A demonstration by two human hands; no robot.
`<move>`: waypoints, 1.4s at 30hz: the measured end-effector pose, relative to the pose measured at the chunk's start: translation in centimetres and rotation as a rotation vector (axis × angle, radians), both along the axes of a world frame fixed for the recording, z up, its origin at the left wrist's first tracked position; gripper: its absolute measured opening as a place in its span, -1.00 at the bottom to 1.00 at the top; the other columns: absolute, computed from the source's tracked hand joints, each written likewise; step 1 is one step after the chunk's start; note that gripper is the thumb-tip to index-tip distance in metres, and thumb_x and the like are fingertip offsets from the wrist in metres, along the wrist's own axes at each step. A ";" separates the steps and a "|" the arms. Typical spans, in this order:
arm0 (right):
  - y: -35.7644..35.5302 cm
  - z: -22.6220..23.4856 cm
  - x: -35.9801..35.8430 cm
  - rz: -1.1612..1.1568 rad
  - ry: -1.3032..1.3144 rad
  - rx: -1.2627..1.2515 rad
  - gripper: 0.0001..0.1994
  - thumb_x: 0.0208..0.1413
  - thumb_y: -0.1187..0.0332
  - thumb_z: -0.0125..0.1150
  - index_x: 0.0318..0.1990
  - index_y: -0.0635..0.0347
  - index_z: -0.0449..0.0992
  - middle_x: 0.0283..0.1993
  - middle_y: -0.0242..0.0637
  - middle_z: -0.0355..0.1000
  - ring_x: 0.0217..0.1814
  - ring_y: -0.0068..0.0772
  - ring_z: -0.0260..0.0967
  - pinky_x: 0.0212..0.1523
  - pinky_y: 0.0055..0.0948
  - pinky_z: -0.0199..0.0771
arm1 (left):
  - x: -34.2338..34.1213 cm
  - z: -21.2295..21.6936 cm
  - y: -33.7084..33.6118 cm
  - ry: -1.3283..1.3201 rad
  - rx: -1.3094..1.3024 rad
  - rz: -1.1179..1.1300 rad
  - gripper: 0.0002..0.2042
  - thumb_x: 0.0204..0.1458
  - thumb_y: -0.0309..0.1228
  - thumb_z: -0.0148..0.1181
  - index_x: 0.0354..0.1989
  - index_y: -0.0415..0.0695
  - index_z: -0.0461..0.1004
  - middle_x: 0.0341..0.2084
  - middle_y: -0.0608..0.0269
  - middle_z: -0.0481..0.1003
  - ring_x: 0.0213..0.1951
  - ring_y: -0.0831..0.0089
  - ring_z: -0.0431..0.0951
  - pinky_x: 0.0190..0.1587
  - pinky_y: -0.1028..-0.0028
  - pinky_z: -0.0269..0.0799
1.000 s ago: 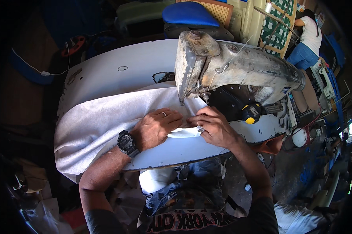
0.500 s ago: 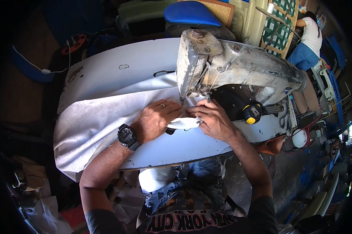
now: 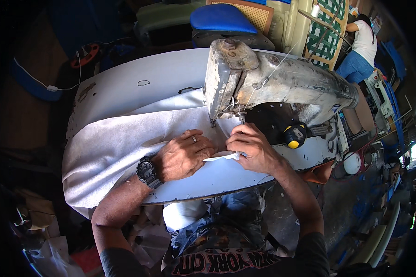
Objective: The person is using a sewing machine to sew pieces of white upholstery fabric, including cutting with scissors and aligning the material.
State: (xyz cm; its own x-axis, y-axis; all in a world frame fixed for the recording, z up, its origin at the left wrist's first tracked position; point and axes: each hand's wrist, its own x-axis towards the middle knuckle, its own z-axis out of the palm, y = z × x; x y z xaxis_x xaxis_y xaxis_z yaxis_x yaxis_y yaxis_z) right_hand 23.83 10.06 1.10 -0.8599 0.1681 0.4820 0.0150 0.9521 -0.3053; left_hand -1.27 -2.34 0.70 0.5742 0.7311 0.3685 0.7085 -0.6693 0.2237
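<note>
A worn, paint-chipped sewing machine (image 3: 286,78) stands over a large pale grey-white sheet of fabric (image 3: 111,138). My left hand (image 3: 182,156), with a ring and a black watch at the wrist, is closed on the fabric just left of the needle area, its fingers together. Close to the machine's head, my right hand (image 3: 255,148) pinches the fabric's near edge. A folded white strip of that edge (image 3: 221,156) shows between the two hands. The fingertips and the material beneath them are partly hidden.
The fabric lies on a chipped white table (image 3: 208,180). A black-and-yellow tape measure (image 3: 294,135) sits right of my right hand, with scissors (image 3: 331,141) farther right. A blue padded seat (image 3: 224,18) is behind the machine. At the far right, another person (image 3: 361,48) bends over.
The white edge between my hands now shows as a thinner strip. My right hand's fingers have drawn together near the machine's head, and my left hand has turned slightly over the fabric.
</note>
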 end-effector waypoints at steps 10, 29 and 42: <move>-1.0 -0.3 -0.9 -0.065 0.277 -0.001 -0.73 -0.29 0.41 0.57 -0.45 0.13 0.53 -0.28 -0.36 0.41 -0.11 -0.25 0.39 -0.06 -0.23 0.40 | 4.2 1.3 1.3 -0.099 0.199 0.170 -0.57 -0.11 -0.32 0.43 -0.04 -0.20 0.53 -0.14 0.06 0.58 -0.02 0.10 0.59 0.24 0.05 0.39; -1.5 1.0 -0.3 0.040 0.090 0.002 -0.87 -0.12 0.48 0.37 -0.36 0.16 0.58 -0.09 -0.38 0.54 0.06 -0.27 0.41 0.17 -0.21 0.42 | 3.1 1.5 0.6 -0.003 0.145 0.073 -0.72 -0.20 -0.54 0.30 -0.22 -0.20 0.62 -0.25 0.15 0.61 -0.07 0.13 0.59 0.16 0.15 0.41; -0.3 1.8 -0.1 0.084 -0.105 -0.055 -0.84 -0.15 0.52 0.44 -0.36 0.21 0.59 -0.23 -0.32 0.59 0.09 -0.23 0.48 0.14 -0.22 0.51 | 1.3 0.8 0.3 0.006 0.120 0.008 -0.68 -0.06 -0.42 0.27 -0.09 -0.15 0.66 -0.19 0.23 0.65 -0.07 0.30 0.63 0.14 0.29 0.51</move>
State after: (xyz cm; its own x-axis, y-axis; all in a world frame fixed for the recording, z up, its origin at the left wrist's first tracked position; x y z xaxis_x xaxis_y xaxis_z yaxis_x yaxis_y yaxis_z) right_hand 23.73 9.76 2.91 -0.9173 0.1174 0.3806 -0.0291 0.9332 -0.3581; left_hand 0.00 -2.01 1.47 0.5707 0.6867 0.4503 0.7152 -0.6851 0.1383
